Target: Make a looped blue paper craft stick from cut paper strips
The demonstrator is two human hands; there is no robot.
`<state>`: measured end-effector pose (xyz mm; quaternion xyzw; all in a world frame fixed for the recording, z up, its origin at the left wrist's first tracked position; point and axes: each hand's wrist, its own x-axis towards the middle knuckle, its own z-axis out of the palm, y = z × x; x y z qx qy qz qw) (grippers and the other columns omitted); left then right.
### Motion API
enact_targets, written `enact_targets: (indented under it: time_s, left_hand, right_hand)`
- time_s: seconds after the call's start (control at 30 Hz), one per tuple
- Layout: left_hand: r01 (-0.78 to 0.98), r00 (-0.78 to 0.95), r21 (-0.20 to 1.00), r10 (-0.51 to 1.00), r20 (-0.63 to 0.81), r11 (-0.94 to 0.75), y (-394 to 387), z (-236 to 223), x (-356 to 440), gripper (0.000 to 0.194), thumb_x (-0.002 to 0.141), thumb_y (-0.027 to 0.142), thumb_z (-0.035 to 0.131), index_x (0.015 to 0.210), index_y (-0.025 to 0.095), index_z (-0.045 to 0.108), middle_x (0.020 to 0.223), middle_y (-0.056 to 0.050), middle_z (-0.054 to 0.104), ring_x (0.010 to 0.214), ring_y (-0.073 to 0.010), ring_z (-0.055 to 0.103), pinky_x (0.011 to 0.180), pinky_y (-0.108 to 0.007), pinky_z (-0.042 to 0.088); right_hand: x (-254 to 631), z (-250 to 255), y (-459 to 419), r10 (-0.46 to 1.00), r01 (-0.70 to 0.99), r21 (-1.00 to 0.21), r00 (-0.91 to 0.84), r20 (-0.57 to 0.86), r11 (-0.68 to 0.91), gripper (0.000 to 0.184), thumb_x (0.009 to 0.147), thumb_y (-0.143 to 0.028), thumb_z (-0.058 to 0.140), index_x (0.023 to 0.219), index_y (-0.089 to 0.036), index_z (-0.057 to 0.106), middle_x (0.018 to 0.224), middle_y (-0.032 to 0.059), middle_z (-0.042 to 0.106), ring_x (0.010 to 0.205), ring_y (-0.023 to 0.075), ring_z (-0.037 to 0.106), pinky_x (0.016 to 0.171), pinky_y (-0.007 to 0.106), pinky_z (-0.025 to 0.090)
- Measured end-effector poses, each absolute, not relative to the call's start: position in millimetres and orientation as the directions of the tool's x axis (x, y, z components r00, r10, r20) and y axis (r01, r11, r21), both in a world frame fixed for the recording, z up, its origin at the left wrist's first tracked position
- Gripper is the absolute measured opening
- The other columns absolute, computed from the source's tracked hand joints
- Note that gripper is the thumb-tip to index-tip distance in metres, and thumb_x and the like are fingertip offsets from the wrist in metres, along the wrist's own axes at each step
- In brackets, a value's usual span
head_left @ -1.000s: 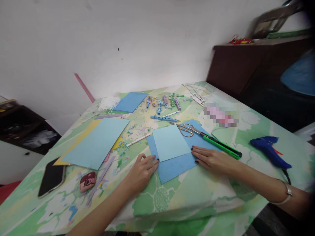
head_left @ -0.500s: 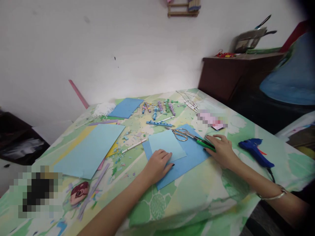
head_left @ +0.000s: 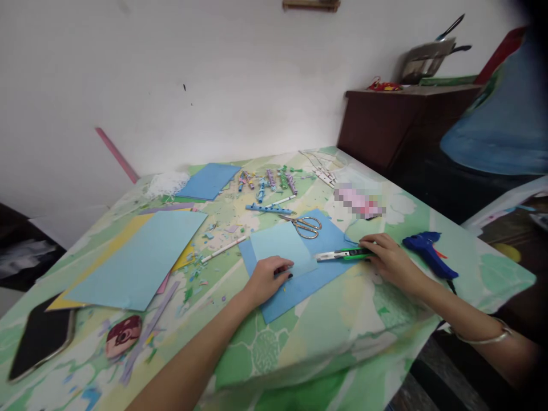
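Note:
My left hand [head_left: 269, 277] lies palm down with curled fingers on the near edge of a light blue paper [head_left: 280, 245], which rests on a darker blue sheet [head_left: 299, 285]. My right hand [head_left: 387, 258] grips the green end of a green utility knife [head_left: 340, 254] that lies across the right edge of the darker sheet, its tip pointing left. Gold-handled scissors [head_left: 306, 225] lie just beyond, on the darker sheet.
A blue glue gun [head_left: 428, 253] lies right of my right hand. A large light blue sheet over yellow paper [head_left: 137, 260], a phone [head_left: 40, 337], a round sticker [head_left: 123, 337], pens, paper scraps and rolled paper pieces [head_left: 268, 181] cover the green tablecloth [head_left: 299, 348]. A dark cabinet [head_left: 398, 123] stands at the back right.
My right hand left the sheet's edge, reached right to the green knife and took hold of it, turning it to point left. My left hand slid onto the light blue paper.

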<state>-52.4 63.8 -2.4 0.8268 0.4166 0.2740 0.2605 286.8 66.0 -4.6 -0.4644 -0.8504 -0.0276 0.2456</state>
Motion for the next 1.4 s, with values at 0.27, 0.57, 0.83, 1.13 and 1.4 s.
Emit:
enact_targets:
  time_s: [0.27,0.57,0.83,1.13,1.4]
  left_hand:
    - [0.487,0.818,0.245,0.537,0.209,-0.838,81.8,8.3,-59.3,0.039,0.087,0.017,0.039,0.122,0.029,0.051,0.119,-0.009,0.053,0.111,-0.0236,0.044,0.088,-0.04,0.035]
    - [0.383,0.915,0.131,0.395,0.084,-0.914,104.9,23.0,-54.2,0.042,0.087,0.024,0.036,0.126,0.037,0.045,0.121,-0.008,0.051,0.108,-0.0247,0.043,0.088,-0.042,0.029]
    - [0.34,0.919,0.204,0.37,0.135,-0.918,114.4,12.1,-59.3,0.043,0.087,0.023,0.036,0.126,0.039,0.044,0.13,-0.008,0.044,0.124,-0.0261,0.032,0.098,-0.046,0.021]
    - [0.342,0.915,0.202,0.375,0.151,-0.918,113.6,8.2,-59.5,0.042,0.087,0.023,0.037,0.126,0.038,0.044,0.129,-0.008,0.045,0.124,-0.0261,0.033,0.098,-0.047,0.022]
    - [0.339,0.912,0.216,0.376,0.164,-0.916,112.9,10.1,-58.5,0.042,0.087,0.023,0.037,0.125,0.037,0.046,0.128,-0.008,0.046,0.123,-0.0264,0.034,0.098,-0.048,0.022]
  right_hand:
    - [290.1,3.6,74.7,0.751,0.741,-0.202,-0.548,0.368,0.64,0.032,0.079,-0.009,0.043,0.105,-0.018,0.058,0.104,0.0124,0.058,0.095,0.0255,0.051,0.079,0.043,0.046]
    - [294.7,10.8,77.2,0.749,0.702,-0.262,-0.609,0.262,0.662,0.039,0.086,-0.014,0.037,0.117,-0.024,0.058,0.101,0.0099,0.06,0.093,0.0227,0.052,0.079,0.041,0.045]
    - [294.3,8.5,73.7,0.755,0.714,-0.247,-0.609,0.244,0.655,0.042,0.085,-0.013,0.037,0.119,-0.027,0.057,0.103,0.009,0.058,0.095,0.0228,0.05,0.08,0.041,0.042]
    - [299.6,3.3,68.8,0.759,0.73,-0.224,-0.583,0.288,0.646,0.051,0.079,-0.004,0.034,0.119,-0.026,0.056,0.106,0.008,0.057,0.099,0.0229,0.048,0.085,0.043,0.04]
    - [289.7,7.4,55.4,0.772,0.762,-0.182,-0.558,0.303,0.622,0.061,0.066,0.003,0.036,0.116,-0.024,0.058,0.105,0.0087,0.058,0.096,0.0235,0.05,0.081,0.042,0.042]
